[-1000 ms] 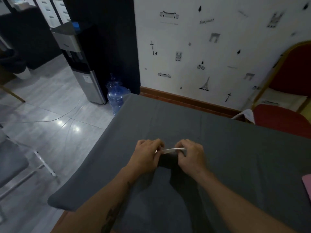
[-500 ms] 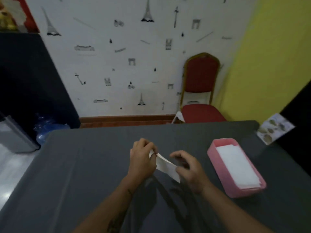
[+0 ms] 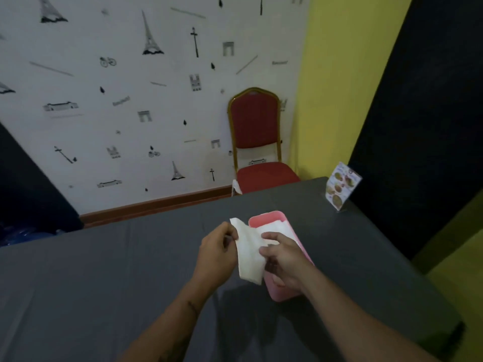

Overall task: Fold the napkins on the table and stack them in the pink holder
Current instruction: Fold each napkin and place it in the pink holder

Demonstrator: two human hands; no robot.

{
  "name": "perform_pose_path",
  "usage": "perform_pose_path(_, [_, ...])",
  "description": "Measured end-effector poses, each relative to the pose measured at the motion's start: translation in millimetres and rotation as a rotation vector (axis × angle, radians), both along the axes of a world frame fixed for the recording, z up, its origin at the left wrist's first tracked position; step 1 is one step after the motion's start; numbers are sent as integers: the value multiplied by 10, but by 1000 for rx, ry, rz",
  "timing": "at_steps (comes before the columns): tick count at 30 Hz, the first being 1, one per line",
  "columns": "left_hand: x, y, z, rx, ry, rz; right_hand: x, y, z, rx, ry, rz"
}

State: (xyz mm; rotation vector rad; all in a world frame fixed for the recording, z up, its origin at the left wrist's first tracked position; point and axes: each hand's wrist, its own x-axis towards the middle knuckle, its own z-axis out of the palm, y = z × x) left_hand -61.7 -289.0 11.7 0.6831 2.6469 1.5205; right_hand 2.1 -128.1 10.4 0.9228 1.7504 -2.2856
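1. Both hands on one folded white napkin (image 3: 249, 253) above the pink holder (image 3: 278, 218): left hand (image 3: 217, 254) pinching its upper edge, right hand (image 3: 285, 259) curled round its right side.
2. Holder mostly hidden behind the right hand; contents hard to make out.

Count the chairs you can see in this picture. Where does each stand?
1. The red chair stands against the wall behind the table's far edge. Others may be hidden outside the view.
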Motion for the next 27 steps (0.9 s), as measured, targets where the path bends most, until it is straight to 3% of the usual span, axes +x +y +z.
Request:
perform_pose_path(4, [85, 248, -56, -74, -47, -26, 91, 305, 37, 422, -44, 7])
perform_pose_path(11, [149, 664, -129, -170, -254, -7, 39, 682, -16, 707, 4, 84])
perform_pose_path(13, [120, 733, -191, -296, -258, -22, 18, 719, -38, 867, -39, 162])
perform_pose_path(15, [93, 772, -240, -481, -179, -58, 44, 717, -77, 1164, -76, 299])
perform_pose_path(17, [98, 773, -255, -611, -77, -75, 95, 674, -127, 1407, -7, 426])
perform_pose_path(22, [116, 788, -351, -787, 43, -143, 170, 584, -281, 1544, -4, 815])
perform_pose_path(27, [98, 827, -367, -871, 86, -178, 169, 558, -418, 1493, -98, 913])
